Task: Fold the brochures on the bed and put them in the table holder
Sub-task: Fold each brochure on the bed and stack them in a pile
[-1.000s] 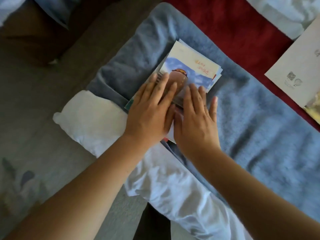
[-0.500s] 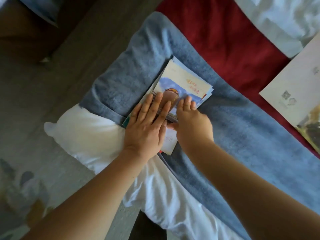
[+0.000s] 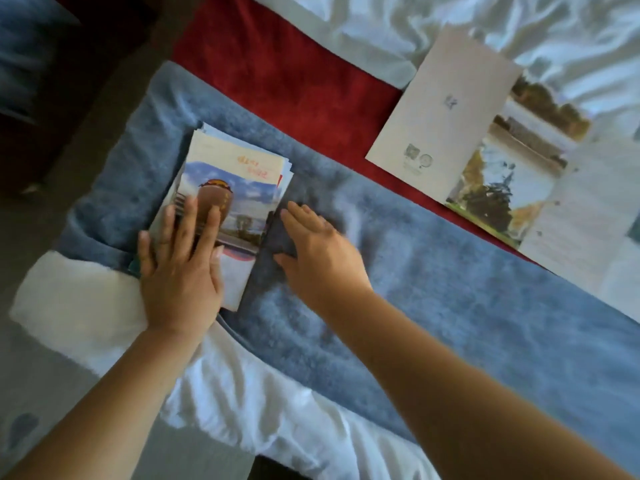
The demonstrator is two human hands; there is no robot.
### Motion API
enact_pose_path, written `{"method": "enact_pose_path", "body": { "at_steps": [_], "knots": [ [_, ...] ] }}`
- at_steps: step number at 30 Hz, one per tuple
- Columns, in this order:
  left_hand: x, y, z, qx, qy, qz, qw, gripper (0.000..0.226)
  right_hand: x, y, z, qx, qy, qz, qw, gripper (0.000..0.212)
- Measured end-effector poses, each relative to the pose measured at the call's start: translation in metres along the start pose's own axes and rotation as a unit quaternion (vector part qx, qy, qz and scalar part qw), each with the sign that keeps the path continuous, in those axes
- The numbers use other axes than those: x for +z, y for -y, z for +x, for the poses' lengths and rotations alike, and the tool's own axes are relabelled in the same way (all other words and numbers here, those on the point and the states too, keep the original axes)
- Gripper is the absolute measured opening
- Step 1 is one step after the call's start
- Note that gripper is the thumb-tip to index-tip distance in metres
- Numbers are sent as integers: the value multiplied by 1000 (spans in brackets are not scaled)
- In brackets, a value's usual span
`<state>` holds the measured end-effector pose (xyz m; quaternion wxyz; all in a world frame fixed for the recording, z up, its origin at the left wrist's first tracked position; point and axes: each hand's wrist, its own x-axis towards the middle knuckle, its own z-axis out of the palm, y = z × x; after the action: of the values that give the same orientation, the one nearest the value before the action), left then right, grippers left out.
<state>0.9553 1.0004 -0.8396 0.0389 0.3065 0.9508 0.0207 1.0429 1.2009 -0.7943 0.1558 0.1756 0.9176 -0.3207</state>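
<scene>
Fingers (image 3: 189,223) of the left hand (image 3: 180,282) are lying straight and spread, pressing flat on top of the folded brochures (image 3: 239,174); nothing is being gripped.

Head view: the folded brochures are sitting as a stack on the blue blanket (image 3: 450,306) near the left edge of the bed (image 3: 76,299), their far edges slightly fanned; the right hand (image 3: 322,254) is lying palm-down, fingers extended and loose, over the blanket just beside the stack's right edge, holding nothing; blur is making it impossible to say whether it is touching the blanket. An unfolded brochure (image 3: 460,133) is lying open, well apart to the right, across the red cover (image 3: 277,81) and the rumpled white sheet (image 3: 519,26).

Judgement: the step in hand is looking like flattening the top piece's crease while the stack is being steadied; folding is only part done, since one open brochure is waiting. The next move is probably calling for the right hand to reach across to that sheet, bring it near, and align its panels before creasing.

Hidden or unclear: the table holder is not appearing anywhere in view; the unfolded brochure is running off the right frame edge; the stack's count is not readable; the print is too blurred to read.
</scene>
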Motion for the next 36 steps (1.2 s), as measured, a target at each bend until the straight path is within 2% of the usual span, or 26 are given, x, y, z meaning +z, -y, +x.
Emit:
{"method": "enact_pose_path", "body": {
  "at_steps": [2,4,6,10,12,15,17,19,23,28,30,34,36],
  "knots": [
    [-5,-18,-1,-18,2,-1,1000,67,-9,-40,-28,8,-28,-38,999,68],
    [-4,-42,-3,-26,0,0,1000,62,-21,-80,-54,14,-41,-59,997,68],
    [-1,-83,-6,-16,2,-6,1000,57,-34,-120,-79,20,-50,-63,997,67],
    [8,-180,-6,2,41,-11,999,69,-51,-181,-119,16,-62,-56,996,65],
    [9,-228,-5,37,44,-21,998,72,-56,-206,-138,18,-58,-43,997,66],
    [10,-298,-8,167,47,-40,984,74,-62,-231,-165,10,-89,-23,996,63],
    [14,-346,-16,242,53,-50,967,70,-65,-249,-182,5,-116,2,993,61],
    [20,-382,-22,269,56,-50,960,66,-68,-269,-198,5,-144,28,989,59],
    [22,-416,-8,255,66,-23,964,71,-80,-311,-233,6,-233,55,971,47],
    [13,-429,37,232,50,-9,971,73,-111,-334,-243,23,-372,122,920,39],
    [9,-432,59,233,42,-3,972,70,-120,-340,-232,58,-367,98,923,41],
    [5,-439,97,227,41,-8,973,67,-118,-352,-205,193,-244,23,950,56],
    [7,-441,104,211,52,-6,976,69,-108,-355,-199,202,-242,0,949,57]
  ]
}}
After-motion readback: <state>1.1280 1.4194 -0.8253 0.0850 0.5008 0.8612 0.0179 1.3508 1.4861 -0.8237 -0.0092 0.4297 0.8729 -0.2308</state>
